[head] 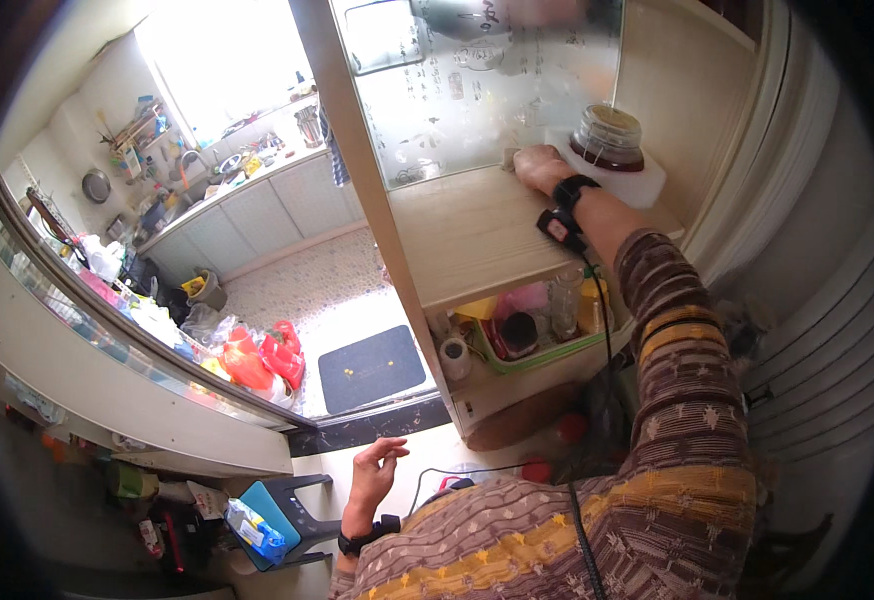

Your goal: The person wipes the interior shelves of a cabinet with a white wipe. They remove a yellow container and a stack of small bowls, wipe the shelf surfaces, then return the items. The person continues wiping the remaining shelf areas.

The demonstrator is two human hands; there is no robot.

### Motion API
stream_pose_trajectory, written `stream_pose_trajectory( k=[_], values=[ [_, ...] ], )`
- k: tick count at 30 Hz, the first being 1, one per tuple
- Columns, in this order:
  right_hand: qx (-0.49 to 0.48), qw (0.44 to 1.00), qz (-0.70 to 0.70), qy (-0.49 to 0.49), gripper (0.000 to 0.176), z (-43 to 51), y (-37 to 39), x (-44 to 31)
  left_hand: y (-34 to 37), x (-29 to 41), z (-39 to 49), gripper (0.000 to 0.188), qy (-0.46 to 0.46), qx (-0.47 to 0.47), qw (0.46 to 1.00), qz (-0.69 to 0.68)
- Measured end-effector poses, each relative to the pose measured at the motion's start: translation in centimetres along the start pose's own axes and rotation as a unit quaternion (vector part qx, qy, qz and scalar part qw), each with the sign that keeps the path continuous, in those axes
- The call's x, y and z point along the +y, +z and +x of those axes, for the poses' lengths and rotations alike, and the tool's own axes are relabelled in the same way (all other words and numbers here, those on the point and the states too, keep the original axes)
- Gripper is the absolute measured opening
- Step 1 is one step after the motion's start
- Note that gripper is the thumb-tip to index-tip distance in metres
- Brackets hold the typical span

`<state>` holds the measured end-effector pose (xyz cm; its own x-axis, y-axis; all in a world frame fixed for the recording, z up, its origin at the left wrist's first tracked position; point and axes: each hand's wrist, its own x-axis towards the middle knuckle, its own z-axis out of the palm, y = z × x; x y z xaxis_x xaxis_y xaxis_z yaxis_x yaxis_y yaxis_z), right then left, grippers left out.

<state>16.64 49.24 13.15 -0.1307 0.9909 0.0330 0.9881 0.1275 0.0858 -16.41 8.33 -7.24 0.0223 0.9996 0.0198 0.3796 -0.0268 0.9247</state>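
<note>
My right hand [540, 168] reaches to the back of a pale wooden shelf [474, 232], close to the frosted glass panel [482, 90]. Its fingers are bent around or against a small brownish thing [510, 159] that I cannot make out. Just right of this hand, a clear jar with dark contents [608, 139] stands on a white container or block [632, 182]. My left hand [378, 466] hangs low in front of my body with its fingers loosely curled and apart, holding nothing visible. Both wrists wear black straps.
Below the shelf, a green-rimmed basket [512, 367] holds bottles and jars, beside a white roll-like item [455, 358]. A dark mat [371, 369] lies in the kitchen doorway near red plastic bags [246, 360]. At lower left a stool [309, 531] carries a blue packet [257, 531]. Cables hang near me.
</note>
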Motion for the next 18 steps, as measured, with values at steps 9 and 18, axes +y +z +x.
stream_pose_trajectory(
  k=[9, 18],
  values=[
    [0.096, 0.972, 0.144, -0.161, 0.026, 0.4, -3.2, -7.0, -0.4, -0.3, -0.6, 0.025, -0.015, 0.003, 1.000, 0.013],
    [0.707, 0.654, 0.222, -0.151, 0.010, 4.2, -18.0, -14.0, -0.8, 0.8, -1.5, 0.026, -0.044, 0.021, 0.998, 0.046]
  ],
)
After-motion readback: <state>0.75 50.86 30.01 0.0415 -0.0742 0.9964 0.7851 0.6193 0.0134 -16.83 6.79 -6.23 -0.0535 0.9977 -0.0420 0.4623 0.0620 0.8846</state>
